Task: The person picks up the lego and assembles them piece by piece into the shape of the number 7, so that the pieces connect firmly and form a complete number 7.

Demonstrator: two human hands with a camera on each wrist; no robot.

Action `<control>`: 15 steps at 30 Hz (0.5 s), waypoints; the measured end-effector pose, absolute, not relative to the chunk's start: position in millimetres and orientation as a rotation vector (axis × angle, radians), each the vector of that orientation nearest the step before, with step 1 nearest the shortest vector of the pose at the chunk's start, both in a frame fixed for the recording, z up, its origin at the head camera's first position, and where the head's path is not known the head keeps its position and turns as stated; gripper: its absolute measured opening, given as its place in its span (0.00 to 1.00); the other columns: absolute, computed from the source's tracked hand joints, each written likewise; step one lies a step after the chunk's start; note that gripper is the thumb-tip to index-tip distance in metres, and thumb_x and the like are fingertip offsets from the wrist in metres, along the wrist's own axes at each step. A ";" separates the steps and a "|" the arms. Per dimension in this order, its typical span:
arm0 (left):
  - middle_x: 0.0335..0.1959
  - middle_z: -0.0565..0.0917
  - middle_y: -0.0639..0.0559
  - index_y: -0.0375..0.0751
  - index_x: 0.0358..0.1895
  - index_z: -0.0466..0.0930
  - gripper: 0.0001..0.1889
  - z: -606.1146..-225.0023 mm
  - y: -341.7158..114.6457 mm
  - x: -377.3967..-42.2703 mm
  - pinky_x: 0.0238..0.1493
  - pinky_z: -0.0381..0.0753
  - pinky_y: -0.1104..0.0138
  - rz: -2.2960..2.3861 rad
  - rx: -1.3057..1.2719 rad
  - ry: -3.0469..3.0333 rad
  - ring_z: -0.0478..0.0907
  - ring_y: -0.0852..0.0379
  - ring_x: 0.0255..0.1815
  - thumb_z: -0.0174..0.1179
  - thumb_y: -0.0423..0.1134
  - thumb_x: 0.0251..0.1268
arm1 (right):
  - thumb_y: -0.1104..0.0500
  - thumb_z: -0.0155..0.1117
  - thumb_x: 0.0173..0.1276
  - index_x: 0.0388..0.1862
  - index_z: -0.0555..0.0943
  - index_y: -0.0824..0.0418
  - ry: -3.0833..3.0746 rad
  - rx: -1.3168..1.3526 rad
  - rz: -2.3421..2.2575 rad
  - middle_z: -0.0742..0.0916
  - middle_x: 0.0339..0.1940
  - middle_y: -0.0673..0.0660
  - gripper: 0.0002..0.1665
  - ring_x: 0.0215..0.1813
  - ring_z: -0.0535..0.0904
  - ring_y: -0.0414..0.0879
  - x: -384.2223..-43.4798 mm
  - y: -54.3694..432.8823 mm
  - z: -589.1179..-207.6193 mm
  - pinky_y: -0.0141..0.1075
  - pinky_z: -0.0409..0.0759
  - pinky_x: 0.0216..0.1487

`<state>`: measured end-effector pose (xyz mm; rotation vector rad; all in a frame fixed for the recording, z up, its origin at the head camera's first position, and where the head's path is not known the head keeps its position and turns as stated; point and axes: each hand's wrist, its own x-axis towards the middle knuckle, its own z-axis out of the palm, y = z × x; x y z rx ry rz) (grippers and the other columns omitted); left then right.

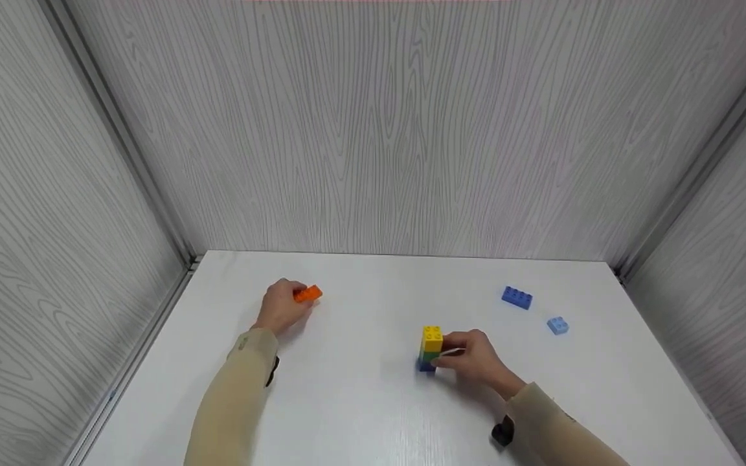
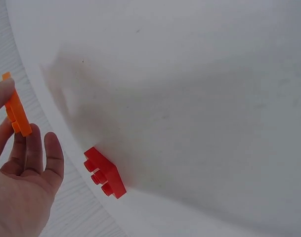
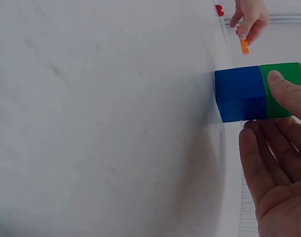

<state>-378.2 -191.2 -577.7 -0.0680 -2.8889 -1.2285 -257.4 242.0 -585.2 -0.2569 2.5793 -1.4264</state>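
Observation:
My left hand (image 1: 280,307) pinches a thin orange toy brick (image 1: 309,294) between thumb and fingers, lifted off the white table at its left side. In the left wrist view a red brick (image 2: 106,173) lies on the table below that hand; the head view does not show it. Nearer the front, right of the middle, stands an upright stack with a yellow brick (image 1: 432,338) on top, a green brick (image 3: 282,81) in the middle and a dark blue brick (image 3: 240,94) at the bottom. My right hand (image 1: 475,357) grips the stack from its right side, thumb on the green brick.
A flat blue brick (image 1: 517,298) lies on the white table (image 1: 360,401) at the back right, and a small light blue brick (image 1: 557,325) sits just in front of it. Grey wood-grain panels (image 1: 379,129) rise behind the table and at both sides.

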 end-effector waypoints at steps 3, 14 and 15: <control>0.62 0.85 0.34 0.31 0.67 0.86 0.23 -575.6 -188.2 -374.9 0.74 0.83 0.44 -1.220 -0.079 -2.898 0.83 0.38 0.62 0.70 0.40 0.76 | 0.57 0.82 0.73 0.64 0.93 0.50 2.575 -0.248 -1.430 0.95 0.60 0.52 0.21 0.61 0.89 0.49 -256.6 242.3 -584.1 0.50 0.91 0.69; 0.57 0.86 0.38 0.34 0.65 0.89 0.21 -568.4 -174.1 -362.8 0.65 0.85 0.49 -1.174 -0.215 -2.888 0.82 0.44 0.53 0.71 0.41 0.74 | 0.57 0.82 0.72 0.65 0.93 0.52 2.571 -0.259 -1.438 0.94 0.61 0.53 0.23 0.61 0.89 0.49 -255.7 243.3 -584.1 0.49 0.91 0.68; 0.57 0.86 0.38 0.34 0.64 0.89 0.21 -567.6 -172.3 -361.2 0.65 0.85 0.49 -1.170 -0.234 -2.883 0.82 0.44 0.53 0.72 0.40 0.74 | 0.57 0.82 0.72 0.65 0.93 0.52 2.569 -0.257 -1.439 0.94 0.61 0.53 0.23 0.61 0.90 0.49 -255.4 243.5 -584.0 0.48 0.91 0.68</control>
